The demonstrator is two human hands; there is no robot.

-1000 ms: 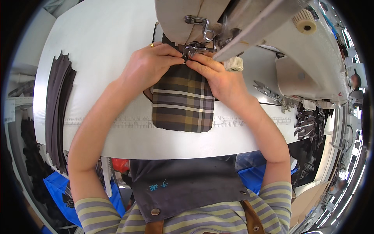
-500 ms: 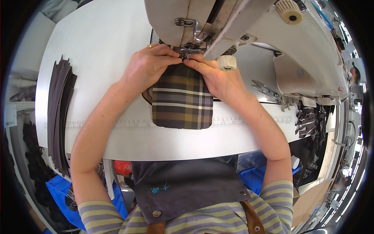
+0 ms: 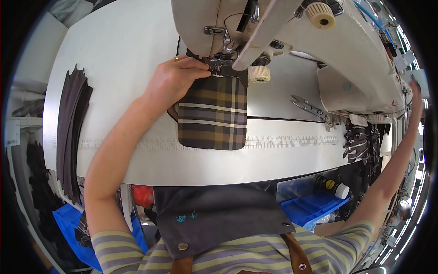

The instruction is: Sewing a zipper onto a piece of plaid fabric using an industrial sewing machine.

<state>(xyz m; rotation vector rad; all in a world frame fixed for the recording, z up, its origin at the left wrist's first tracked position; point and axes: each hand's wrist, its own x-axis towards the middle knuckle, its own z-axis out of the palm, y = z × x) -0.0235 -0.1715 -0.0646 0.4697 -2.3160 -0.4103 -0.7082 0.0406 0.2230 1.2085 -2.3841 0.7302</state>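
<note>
A plaid fabric piece (image 3: 212,118) in brown, black and white lies flat on the sewing machine's table, its far edge under the presser foot (image 3: 221,65). My left hand (image 3: 175,78) pinches that far edge just left of the foot, thumb and fingers closed together. Dark cloth (image 3: 239,76) shows beyond the plaid, beside the foot. Far to the right, my right arm is stretched out along the end of the sewing machine (image 3: 360,59). My right hand (image 3: 415,93) is small there near the picture's rim, and its fingers cannot be made out.
A bundle of dark cloth strips (image 3: 72,132) lies on the table (image 3: 114,45) at the left. Thread snips (image 3: 308,106) rest right of the needle area, with scraps (image 3: 357,141) farther right. Below the table edge are a blue tray (image 3: 315,205) and a white-capped bottle (image 3: 335,187).
My right hand has left the fabric beside the presser foot and reached far right, past the machine's end. My left hand stays at the fabric's edge; the plaid piece has barely moved.
</note>
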